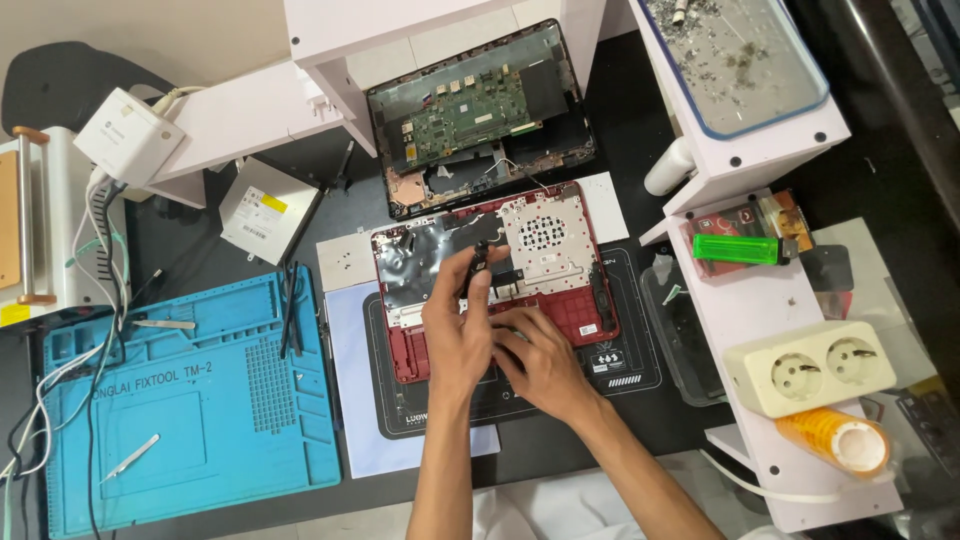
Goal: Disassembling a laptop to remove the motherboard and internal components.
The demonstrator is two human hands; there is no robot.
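A red laptop case half point(560, 262) lies open side up on a black work mat point(630, 365) at the table's middle. My left hand point(455, 325) is raised over its left part and pinches a small black part point(478, 260) between thumb and fingers. My right hand point(540, 362) rests on the case's lower edge, just right of the left hand, with its fingers curled toward the case. Whether it grips anything is hidden by the hand itself.
A black laptop base with a green circuit board point(470, 115) lies behind the red case. A blue repair mat point(190, 400) with tweezers point(130, 457) is at the left, beside an optical drive point(265, 210). White shelves at the right carry a green lighter point(738, 248), a double socket point(810, 367) and a tape roll point(838, 440).
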